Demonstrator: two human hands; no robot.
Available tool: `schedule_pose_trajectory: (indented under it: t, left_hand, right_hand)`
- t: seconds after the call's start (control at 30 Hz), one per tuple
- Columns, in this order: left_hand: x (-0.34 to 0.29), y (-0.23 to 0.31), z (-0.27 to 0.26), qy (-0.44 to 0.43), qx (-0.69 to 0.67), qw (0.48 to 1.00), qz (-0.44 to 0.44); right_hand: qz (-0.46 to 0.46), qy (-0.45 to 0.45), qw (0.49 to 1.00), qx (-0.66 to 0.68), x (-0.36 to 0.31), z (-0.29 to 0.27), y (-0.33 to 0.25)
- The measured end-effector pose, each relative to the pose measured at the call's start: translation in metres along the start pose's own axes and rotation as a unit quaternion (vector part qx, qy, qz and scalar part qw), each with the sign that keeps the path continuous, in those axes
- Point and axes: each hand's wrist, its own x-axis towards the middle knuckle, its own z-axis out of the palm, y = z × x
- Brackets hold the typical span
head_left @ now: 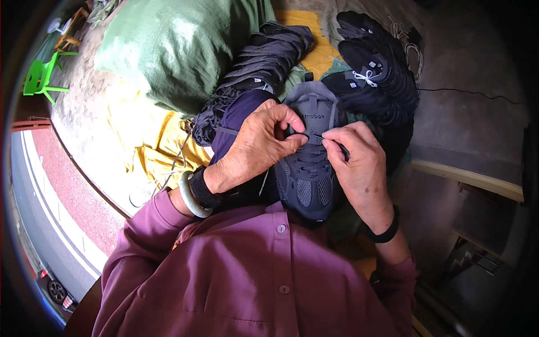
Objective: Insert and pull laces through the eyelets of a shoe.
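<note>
Shoe (307, 194) sits toe toward shirt (241, 269) between left hand (258, 136), grip nearly closed by tongue (313, 106), can't tell on what, and right hand (359, 160), grip pinching lace (318, 136), which could slip loose if that fingertip hold weakens or the shoe rolls.

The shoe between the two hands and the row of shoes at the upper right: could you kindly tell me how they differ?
The shoe is a single one, with the left hand and right hand at its lacing; the shoe row is packed close together, away from both hands. The shoe row bears a tied white cord; the shoe shows only dark lacing. Both are dark-coloured.
</note>
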Motion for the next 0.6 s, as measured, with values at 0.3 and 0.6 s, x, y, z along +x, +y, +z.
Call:
schedule_pose_trajectory:
  t: [0.3,0.6]
  left_hand:
    - [0.001,0.002,0.002,0.003,-0.001,1.0,-0.007]
    - [0.001,0.001,0.005,0.008,0.003,1.0,-0.001]
  right_hand:
    - [0.004,-0.006,0.998,-0.066,0.0,0.0,-0.005]
    - [-0.032,-0.058,0.988,-0.138,0.007,-0.002,-0.006]
